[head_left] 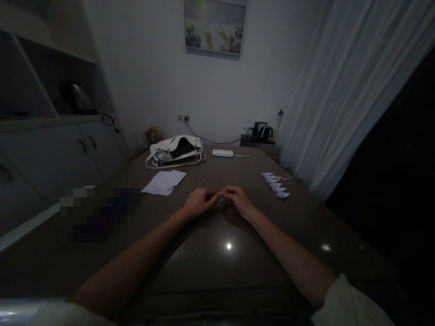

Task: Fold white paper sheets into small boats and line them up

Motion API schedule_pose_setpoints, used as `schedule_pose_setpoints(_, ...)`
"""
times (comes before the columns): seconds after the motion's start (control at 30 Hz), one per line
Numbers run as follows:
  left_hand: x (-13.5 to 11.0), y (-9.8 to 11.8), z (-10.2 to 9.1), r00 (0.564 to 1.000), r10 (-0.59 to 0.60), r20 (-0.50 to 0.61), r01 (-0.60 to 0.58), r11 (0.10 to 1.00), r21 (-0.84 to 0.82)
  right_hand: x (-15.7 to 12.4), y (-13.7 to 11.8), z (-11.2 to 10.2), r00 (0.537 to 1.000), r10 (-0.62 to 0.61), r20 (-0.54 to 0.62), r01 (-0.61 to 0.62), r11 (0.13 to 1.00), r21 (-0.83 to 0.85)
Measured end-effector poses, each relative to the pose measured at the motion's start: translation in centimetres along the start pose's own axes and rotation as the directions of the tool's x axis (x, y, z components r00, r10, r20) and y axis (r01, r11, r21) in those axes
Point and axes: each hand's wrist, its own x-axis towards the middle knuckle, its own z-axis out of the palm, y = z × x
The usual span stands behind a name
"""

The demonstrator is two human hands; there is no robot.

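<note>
My left hand (pixel 200 202) and my right hand (pixel 238 199) meet above the middle of the dark table, fingertips almost touching. Both are closed in a pinch on a small pale piece of paper (pixel 220 195), mostly hidden by the fingers; its shape is too small to tell. To the left of my left hand lies a loose stack of white paper sheets (pixel 163 182). Over on the right, a row of several folded white paper shapes (pixel 276 184), pointed like little boats, runs along the table.
A white handbag (pixel 176 150) lies gaping at the back left. Beside it is a white power bank (pixel 222 153) with a short cable. A black kettle (pixel 264 132) stands on a low cabinet beyond the table. A sheer curtain (pixel 322 99) hangs along the right.
</note>
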Motion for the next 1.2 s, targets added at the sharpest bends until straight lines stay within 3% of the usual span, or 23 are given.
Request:
schedule_pose_setpoints(0.17,0.17,0.05,-0.01,0.999,0.038,0.027,-0.039,0.999,0.015,-0.16,-0.17,0.09,0.999,-0.01,0.031,0.011,1.0,-0.026)
schedule_pose_setpoints(0.63,0.02,0.17,-0.03,0.998,0.002,0.058,-0.006,0.998,0.061,0.05,0.16,0.1,0.999,-0.045,0.015,0.046,0.996,-0.08)
schedule_pose_setpoints(1.2,0.11,-0.01,-0.04,1.0,0.017,0.011,-0.018,0.989,0.145,-0.13,-0.15,0.43,0.997,-0.081,0.004,0.081,0.993,-0.08)
